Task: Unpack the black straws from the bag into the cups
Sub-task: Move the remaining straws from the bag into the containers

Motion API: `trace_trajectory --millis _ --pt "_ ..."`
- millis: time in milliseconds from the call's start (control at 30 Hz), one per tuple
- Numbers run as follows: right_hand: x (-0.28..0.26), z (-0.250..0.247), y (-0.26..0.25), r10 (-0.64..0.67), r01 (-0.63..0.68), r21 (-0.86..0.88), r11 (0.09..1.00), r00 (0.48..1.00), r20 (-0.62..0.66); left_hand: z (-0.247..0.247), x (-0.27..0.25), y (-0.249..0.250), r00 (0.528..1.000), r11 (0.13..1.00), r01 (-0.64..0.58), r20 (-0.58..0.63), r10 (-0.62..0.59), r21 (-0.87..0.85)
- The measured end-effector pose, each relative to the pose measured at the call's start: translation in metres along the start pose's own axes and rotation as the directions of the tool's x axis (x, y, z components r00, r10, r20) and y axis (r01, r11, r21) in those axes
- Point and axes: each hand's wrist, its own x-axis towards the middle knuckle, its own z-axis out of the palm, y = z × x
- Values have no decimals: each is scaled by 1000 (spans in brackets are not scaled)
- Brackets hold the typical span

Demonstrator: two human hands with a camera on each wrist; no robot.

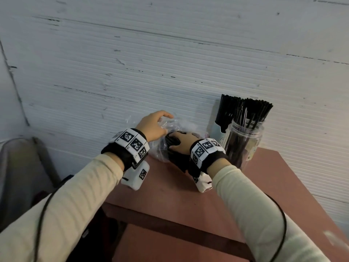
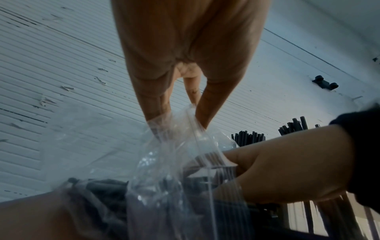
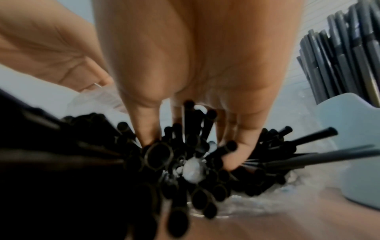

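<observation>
1. Head view shows the left hand (image 1: 151, 127) pinching the clear plastic bag (image 1: 181, 123) by its upper film, while the right hand (image 1: 180, 143) reaches into the bag's mouth, fingers curled around a bundle of black straws (image 1: 171, 141).
2. Right wrist view confirms the grip: the fingers (image 3: 148, 129) dig among the straw ends, which splay out in several directions, so the bundle looks loose.
3. To do this step well, I would gather the straws tight and parallel before pulling, and keep the left hand's pinch holding the film back so the mouth stays wide.
4. A slow, straight draw along the straws' length should stop stray ones catching on the plastic or spilling.
5. Both cups stand just right of the bag: a clear jar (image 1: 243, 140) and a pale blue cup (image 1: 217, 129) behind it, each already bristling with straws, so room is short; feeding ends in first seems wise.
6. Everything sits on a reddish-brown desk (image 1: 170, 195), pushed against a white ribbed wall (image 1: 170, 53) with scuffs and peeling strips.
</observation>
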Motion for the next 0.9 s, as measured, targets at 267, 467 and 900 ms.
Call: trace_trajectory --millis 267,467,900 --pt "-6 -9 -6 -87 87 20 996 996 -3 -1 2 1 1000 1000 14 -5 -14 -14" --pt "-11 -13 0 -79 84 107 991 996 -49 0 3 3 1000 1000 27 4 -27 -10" --pt "-58 -42 40 -103 137 312 940 987 -125 1 -6 4 997 994 -71 3 71 78"
